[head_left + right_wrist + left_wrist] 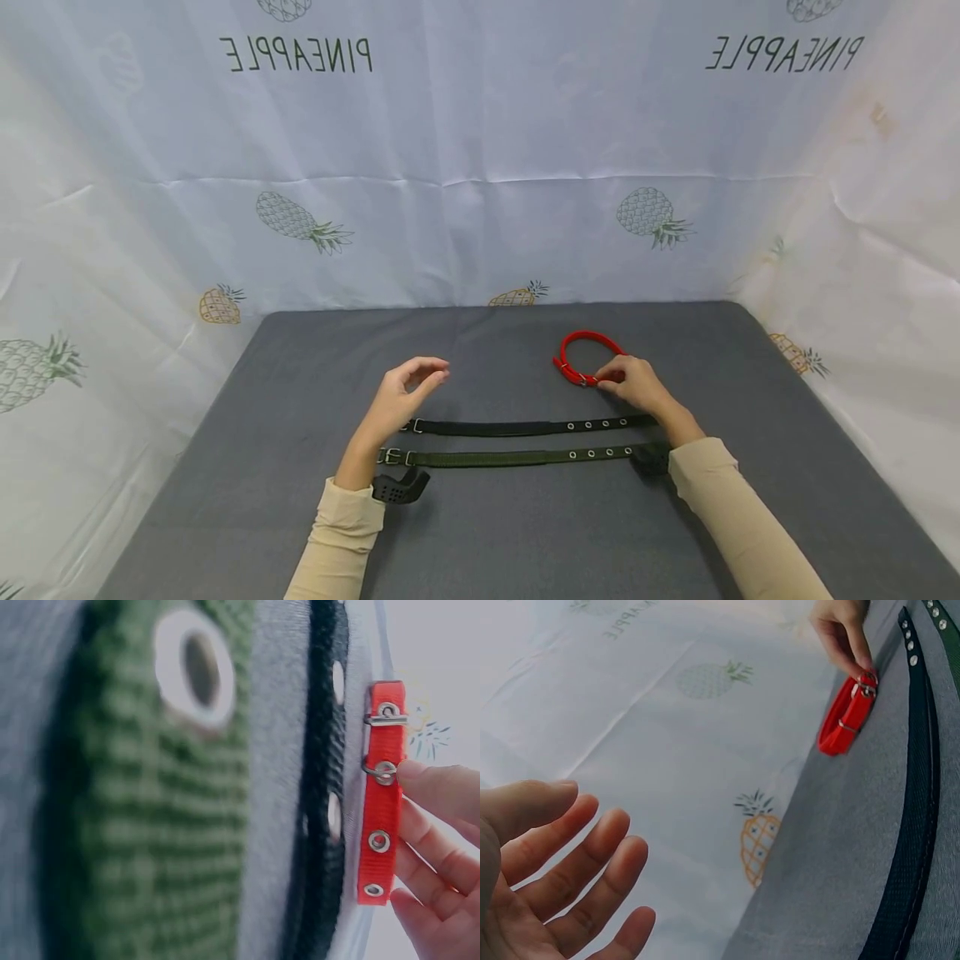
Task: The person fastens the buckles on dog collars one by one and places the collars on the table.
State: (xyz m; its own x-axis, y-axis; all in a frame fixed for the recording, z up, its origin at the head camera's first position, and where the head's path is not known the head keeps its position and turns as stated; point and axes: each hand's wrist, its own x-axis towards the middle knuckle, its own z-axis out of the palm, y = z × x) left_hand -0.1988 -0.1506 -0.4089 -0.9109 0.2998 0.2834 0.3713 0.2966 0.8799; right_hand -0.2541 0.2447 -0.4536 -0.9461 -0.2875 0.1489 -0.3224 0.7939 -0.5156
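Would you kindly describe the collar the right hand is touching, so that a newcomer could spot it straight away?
On the grey table, look past the two long straps lying flat across the middle, a black strap and a green strap. Behind their right ends sits the red collar, with the right hand touching its buckle end. It alone is red and buckled into a small loop.

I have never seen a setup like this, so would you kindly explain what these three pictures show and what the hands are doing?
No machine here: a person works with bare hands, wearing a camera on the head and one on each wrist. The head view looks down on a grey mat inside pineapple-print cloth walls. On it lie a black strap, a green strap and a red collar buckled into a loop. The right hand touches the red collar near its buckle; a firm grip is not clear. The left hand hovers, holding nothing.
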